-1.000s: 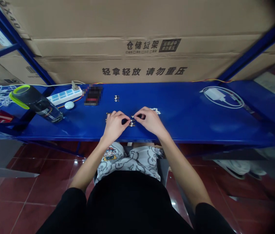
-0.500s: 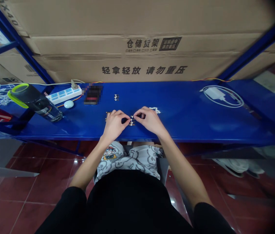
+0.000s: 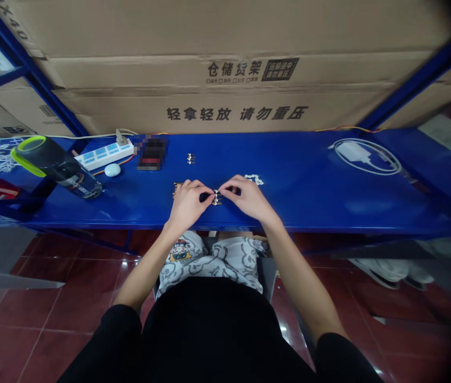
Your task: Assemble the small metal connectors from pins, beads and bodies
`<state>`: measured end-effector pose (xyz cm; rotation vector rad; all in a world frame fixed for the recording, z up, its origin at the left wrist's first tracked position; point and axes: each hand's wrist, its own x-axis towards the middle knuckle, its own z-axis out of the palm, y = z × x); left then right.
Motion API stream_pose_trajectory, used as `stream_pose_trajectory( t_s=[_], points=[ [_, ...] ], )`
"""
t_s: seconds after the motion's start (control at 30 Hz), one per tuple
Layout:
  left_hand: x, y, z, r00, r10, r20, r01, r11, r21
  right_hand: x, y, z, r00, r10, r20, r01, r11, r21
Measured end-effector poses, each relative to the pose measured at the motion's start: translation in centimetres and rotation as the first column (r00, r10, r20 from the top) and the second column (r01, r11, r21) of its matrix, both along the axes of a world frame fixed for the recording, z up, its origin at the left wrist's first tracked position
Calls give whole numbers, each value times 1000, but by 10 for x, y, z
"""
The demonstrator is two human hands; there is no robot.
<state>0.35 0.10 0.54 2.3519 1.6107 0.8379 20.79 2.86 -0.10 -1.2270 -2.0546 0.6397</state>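
Observation:
Both hands rest on a blue shelf (image 3: pixel 297 186) in front of me. My left hand (image 3: pixel 187 202) is curled, its fingertips pinched at a small dark part with pale ends (image 3: pixel 216 198). My right hand (image 3: pixel 247 196) is curled too and pinches the same small part from the right. The fingertips of both hands meet over it. A little heap of small white pieces (image 3: pixel 254 180) lies just behind my right hand. Another small dark part (image 3: pixel 191 158) lies farther back. A brownish piece (image 3: pixel 177 186) peeks out behind my left hand.
A dark bottle with a green ring (image 3: pixel 51 165) lies at the left, beside a white power strip (image 3: pixel 105 153) and a small white round thing (image 3: pixel 112 169). A white charger with coiled cable (image 3: pixel 363 156) lies at the right. Cardboard boxes (image 3: pixel 225 69) stand behind.
Both hands stay pinched at the small part; my right hand has edged slightly toward the left one.

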Motion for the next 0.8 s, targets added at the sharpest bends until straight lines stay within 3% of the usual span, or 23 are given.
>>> stream_pose_trajectory(
  t_s=[0.57, 0.8],
  points=[
    [1, -3, 2, 1000, 7, 30, -8, 999, 45, -1, -5, 4, 1000, -7, 10, 7, 1000, 4],
    [1, -1, -6, 998, -57, -34, 61, 992, 112, 1, -10, 2, 999, -25, 29, 24, 999, 33]
  ],
)
